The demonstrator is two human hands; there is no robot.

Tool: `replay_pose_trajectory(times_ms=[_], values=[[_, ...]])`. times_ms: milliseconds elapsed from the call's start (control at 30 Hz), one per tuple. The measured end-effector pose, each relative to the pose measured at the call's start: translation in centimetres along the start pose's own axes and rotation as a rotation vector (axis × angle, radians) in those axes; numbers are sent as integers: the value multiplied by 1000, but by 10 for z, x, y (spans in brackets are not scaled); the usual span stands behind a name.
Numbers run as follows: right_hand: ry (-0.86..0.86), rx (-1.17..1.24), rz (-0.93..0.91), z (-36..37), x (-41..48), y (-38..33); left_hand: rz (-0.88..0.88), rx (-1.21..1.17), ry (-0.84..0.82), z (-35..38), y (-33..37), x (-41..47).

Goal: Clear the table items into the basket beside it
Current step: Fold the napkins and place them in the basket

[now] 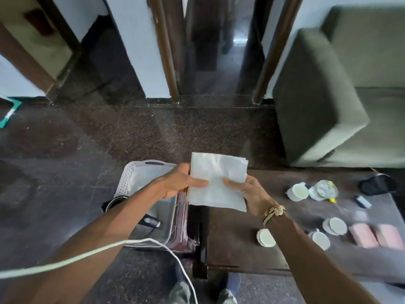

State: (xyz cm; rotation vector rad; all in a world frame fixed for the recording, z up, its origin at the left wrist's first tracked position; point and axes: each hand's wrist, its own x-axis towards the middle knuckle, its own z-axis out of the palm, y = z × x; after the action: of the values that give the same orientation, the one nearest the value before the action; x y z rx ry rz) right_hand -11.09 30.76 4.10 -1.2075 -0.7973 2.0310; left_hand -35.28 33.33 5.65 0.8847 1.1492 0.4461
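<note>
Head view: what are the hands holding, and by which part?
A stack of white sheets. The left hand pinches its left edge, the right hand its right edge, thumbs on top.

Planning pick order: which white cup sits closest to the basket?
The lone cup beside the right forearm; the other three cups sit farther from the basket, toward the pink blocks.

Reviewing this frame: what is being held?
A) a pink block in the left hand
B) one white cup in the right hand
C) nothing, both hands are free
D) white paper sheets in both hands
D: the left hand and right hand each pinch a side of the white paper sheets, while the white cups and pink blocks lie on the table.
</note>
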Motion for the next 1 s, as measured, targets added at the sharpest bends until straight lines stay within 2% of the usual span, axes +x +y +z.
replay_pose_trajectory(times_ms=[100,400,700,867,1000], values=[[46,-20,-49,-23,-37,-16,61,47,-38,33,19,-5],[228,26,-236,-54,-145,-33,168,81,-286,143,57,-17],[329,235,-366,-100,-257,-7,131,176,-483,250,60,-33],[509,265,-389,-144,-311,6,168,213,-495,329,52,-17],[576,236,-384,-191,-359,21,268,392,-505,401,41,4]])
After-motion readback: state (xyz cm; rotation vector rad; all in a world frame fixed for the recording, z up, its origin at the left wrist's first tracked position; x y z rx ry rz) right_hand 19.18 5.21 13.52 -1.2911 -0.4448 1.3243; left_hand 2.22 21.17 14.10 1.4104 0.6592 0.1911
